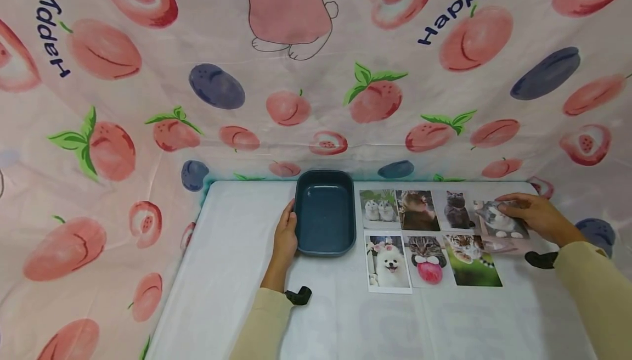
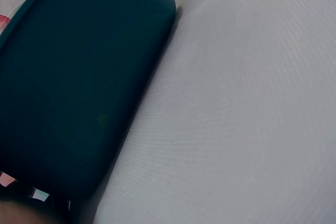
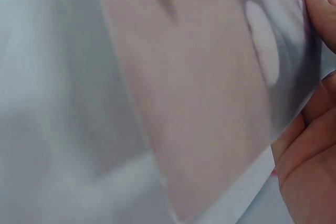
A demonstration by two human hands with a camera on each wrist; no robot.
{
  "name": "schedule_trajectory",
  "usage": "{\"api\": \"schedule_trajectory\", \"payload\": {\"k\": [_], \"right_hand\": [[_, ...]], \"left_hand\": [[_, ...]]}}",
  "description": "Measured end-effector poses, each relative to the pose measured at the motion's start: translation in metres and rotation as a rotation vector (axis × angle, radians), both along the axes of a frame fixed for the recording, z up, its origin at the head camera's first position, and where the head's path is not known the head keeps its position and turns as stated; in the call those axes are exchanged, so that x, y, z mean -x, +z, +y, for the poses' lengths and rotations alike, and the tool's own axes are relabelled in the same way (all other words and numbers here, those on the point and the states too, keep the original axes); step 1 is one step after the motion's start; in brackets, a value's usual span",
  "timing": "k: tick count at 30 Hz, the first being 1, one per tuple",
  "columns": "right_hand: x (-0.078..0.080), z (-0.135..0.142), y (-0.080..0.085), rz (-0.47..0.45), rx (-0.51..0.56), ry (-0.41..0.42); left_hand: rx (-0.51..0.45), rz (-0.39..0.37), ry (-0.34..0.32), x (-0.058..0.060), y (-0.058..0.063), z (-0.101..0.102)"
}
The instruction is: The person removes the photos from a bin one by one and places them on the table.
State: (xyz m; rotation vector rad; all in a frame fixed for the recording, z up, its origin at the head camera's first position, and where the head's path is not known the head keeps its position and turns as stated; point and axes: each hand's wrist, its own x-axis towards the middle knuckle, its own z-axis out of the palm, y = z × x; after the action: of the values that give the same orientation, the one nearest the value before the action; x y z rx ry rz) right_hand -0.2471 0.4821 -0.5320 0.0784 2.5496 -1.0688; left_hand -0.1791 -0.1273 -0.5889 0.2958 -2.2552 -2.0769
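Note:
My left hand (image 1: 285, 234) grips the left side of a dark blue rectangular dish (image 1: 326, 249), thumb at its rim. The dish's outer wall (image 2: 89, 77) fills much of the left wrist view. At the right, my right hand (image 1: 540, 214) pinches a photo card of a grey-and-white cat (image 1: 498, 218) by its right edge. In the right wrist view the card (image 3: 199, 98) tilts up, with the thumb (image 3: 321, 17) on its face. Beside it lie a grey cat photo (image 1: 458, 210) and, below, a tiger photo (image 1: 471, 264).
More photo cards lie in two rows right of the dish: white furry animals (image 1: 379, 210), a brown animal (image 1: 417, 210), a white dog (image 1: 390, 264) and a tabby with a pink ball (image 1: 427, 261). A fruit-print cloth (image 1: 296, 74) hangs behind the white table (image 1: 227, 239).

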Motion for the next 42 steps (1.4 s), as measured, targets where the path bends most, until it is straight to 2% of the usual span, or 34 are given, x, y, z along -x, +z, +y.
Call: {"api": "schedule_trajectory", "payload": {"k": [6,12,17,21,27,33,37,42], "right_hand": [[-0.006,0.020,-0.014,-0.002,-0.116,0.008],[-0.012,0.029,-0.035,-0.017,-0.100,-0.076],[-0.016,0.023,-0.040,0.037,-0.149,-0.105],[-0.018,0.013,-0.034,0.087,-0.183,-0.112],[-0.021,0.006,-0.023,0.167,-0.219,-0.059],[-0.019,0.003,-0.013,0.169,-0.267,-0.054],[-0.010,-0.011,0.003,0.188,-0.258,-0.026],[-0.002,-0.045,0.027,0.283,-0.238,0.013]], "left_hand": [[-0.003,-0.003,-0.002,0.000,0.001,0.000],[-0.007,0.002,-0.019,0.001,0.000,0.000],[-0.012,0.005,-0.017,0.000,0.001,0.001],[-0.008,0.004,-0.010,-0.001,0.002,0.001],[-0.008,0.003,-0.013,0.000,0.002,0.001],[-0.009,-0.013,-0.018,0.000,0.001,0.000],[-0.012,-0.020,-0.021,-0.001,0.001,0.000],[-0.021,-0.014,-0.020,-0.001,0.001,0.000]]}}
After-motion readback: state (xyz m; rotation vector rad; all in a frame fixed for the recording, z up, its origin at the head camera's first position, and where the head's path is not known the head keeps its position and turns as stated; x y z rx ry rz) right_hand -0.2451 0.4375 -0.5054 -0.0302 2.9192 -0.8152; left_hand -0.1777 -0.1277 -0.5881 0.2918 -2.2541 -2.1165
